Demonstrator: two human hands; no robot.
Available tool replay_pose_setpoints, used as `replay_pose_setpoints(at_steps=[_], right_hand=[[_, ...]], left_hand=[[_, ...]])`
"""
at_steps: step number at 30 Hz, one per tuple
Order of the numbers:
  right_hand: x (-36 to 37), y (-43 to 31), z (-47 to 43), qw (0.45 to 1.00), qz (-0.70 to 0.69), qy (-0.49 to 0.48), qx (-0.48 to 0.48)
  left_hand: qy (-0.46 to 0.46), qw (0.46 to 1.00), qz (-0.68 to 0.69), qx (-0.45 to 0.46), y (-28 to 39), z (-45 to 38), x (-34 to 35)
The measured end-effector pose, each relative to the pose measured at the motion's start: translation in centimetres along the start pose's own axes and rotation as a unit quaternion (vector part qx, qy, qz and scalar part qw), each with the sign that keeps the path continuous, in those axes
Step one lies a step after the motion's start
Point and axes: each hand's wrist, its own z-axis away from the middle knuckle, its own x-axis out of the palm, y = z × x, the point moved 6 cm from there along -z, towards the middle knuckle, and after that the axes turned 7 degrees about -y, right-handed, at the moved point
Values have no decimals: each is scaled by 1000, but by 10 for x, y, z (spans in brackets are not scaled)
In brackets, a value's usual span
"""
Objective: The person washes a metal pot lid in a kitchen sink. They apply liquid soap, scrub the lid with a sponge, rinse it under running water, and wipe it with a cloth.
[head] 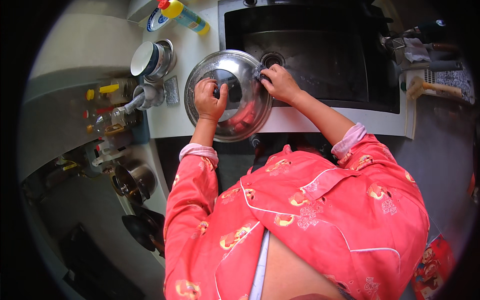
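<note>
A round lid with a shiny metal rim and a see-through dome [240, 60] is held over the counter edge and the left end of the sink. My left hand [210, 98] grips the dark knob at the lid's middle. In my right hand [279, 83] is a dark grey scouring pad [258, 71], pressed to the lid's right rim. Behind that hand lies the dark sink [322, 67], its round drain [272, 59] close to my fingers. The red sleeves show through or reflect in the lid.
Left on the white counter [161, 123] are stacked bowls [143, 59], a stone mortar [150, 95], a grey sponge [171, 90] and a yellow-blue bottle [183, 15]. Oil bottles [112, 92] and a steel pot [135, 180] stand farther left. Utensils and a brush [435, 88] lie right of the sink.
</note>
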Motion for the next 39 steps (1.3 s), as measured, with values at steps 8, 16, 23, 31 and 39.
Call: replay_pose_setpoints(at_steps=[8,16,23,31,39], right_hand=[[66,-14,-181,971,123,-199,-46],[19,12,-107,986,92,-134,-30],[11,-8,54,995,41,38,79],[0,18,-108,995,48,-66,56],[16,14,-160,980,137,-142,-8]], left_hand=[[5,999,44,-14,-6,0,4],[25,999,29,-33,-11,7,6],[45,998,-11,-44,-8,5,13],[-122,956,-28,-265,-11,-19,5],[-141,987,4,-76,-16,-36,32]])
